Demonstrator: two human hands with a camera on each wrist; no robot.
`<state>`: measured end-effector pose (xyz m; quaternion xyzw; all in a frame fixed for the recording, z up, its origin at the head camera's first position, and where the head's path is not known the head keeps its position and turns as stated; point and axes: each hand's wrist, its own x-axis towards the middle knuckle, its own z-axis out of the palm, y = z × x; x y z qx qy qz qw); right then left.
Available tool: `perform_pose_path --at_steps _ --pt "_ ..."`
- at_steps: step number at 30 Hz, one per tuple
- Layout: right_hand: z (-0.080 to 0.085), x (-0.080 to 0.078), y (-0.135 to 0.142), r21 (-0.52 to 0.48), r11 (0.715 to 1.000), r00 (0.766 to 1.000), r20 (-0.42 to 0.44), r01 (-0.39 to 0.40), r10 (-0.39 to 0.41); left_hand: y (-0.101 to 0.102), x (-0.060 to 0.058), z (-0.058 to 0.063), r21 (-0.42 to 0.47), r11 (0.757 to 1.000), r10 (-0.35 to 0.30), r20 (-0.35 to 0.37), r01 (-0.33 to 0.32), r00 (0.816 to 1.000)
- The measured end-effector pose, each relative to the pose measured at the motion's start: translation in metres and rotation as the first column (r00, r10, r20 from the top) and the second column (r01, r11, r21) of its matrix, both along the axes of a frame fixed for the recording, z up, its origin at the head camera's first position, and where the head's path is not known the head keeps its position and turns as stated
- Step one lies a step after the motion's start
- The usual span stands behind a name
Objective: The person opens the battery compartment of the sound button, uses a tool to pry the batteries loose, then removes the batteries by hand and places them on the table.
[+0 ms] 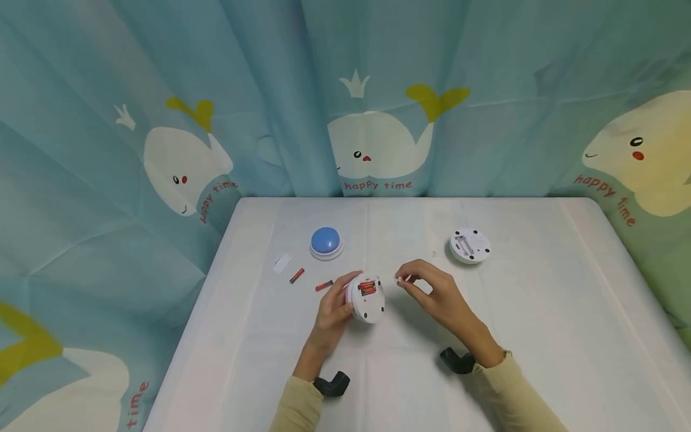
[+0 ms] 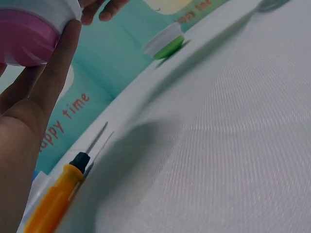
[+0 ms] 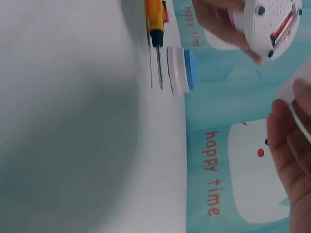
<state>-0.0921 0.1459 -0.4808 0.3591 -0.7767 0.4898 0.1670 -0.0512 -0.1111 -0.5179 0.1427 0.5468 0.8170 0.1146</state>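
Observation:
My left hand (image 1: 330, 318) grips a round white push-button device (image 1: 372, 306) with a pink dome, its underside turned up toward the head camera. Red batteries (image 1: 368, 288) lie side by side in its uncovered compartment. To the right, my right hand (image 1: 439, 294) pinches a small flat white piece (image 3: 302, 73) between thumb and fingers, apart from the device. It looks like a battery cover, partly hidden by the fingers. A screwdriver (image 2: 53, 201) with a yellow-orange handle lies on the table below my left hand in the left wrist view.
A blue-domed button (image 1: 326, 241) stands upright at the back. Loose red-and-black batteries (image 1: 297, 275) and a thin white piece (image 1: 282, 262) lie left of it. At back right, a green-domed button (image 1: 469, 246) sits upside down, its compartment uncovered. A whale-print curtain (image 1: 281, 156) hangs behind the table.

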Motion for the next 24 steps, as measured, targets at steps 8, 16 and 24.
perform_pose_path --at_steps 8,16,24 --pt "-0.001 -0.02 0.004 0.122 0.977 0.984 -0.005 0.175 -0.176 -0.004 0.001 -0.008 0.007 1.0 0.011 0.021 -0.011 1.0" --pt "-0.008 -0.034 0.0 0.194 0.942 0.958 0.024 0.275 -0.284 -0.006 0.006 -0.01 0.021 0.999 0.025 0.067 -0.026 0.997" --pt "-0.02 -0.049 -0.005 0.299 0.882 0.908 0.1 0.363 -0.407 -0.005 0.005 -0.008 0.025 0.999 0.021 0.09 -0.023 0.996"
